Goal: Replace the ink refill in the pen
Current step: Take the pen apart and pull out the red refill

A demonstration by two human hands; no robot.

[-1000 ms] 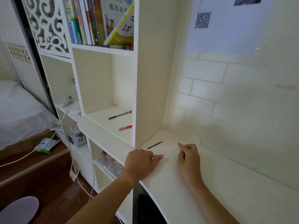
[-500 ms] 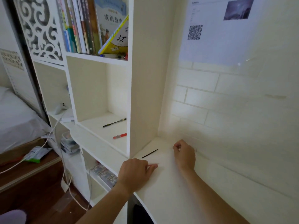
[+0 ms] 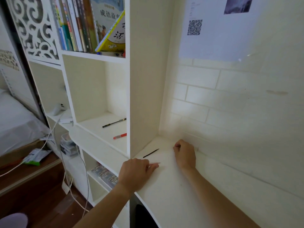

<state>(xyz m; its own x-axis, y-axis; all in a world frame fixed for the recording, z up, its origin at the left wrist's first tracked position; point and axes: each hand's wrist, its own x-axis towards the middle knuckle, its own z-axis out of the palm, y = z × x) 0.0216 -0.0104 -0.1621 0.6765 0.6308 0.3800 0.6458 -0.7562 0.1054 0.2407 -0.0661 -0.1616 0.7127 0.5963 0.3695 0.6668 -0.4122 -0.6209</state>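
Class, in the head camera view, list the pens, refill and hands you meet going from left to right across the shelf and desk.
Black pen → red pen → left hand → black refill → right hand.

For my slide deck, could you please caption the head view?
Both hands rest on a white desk beside a thin black refill.
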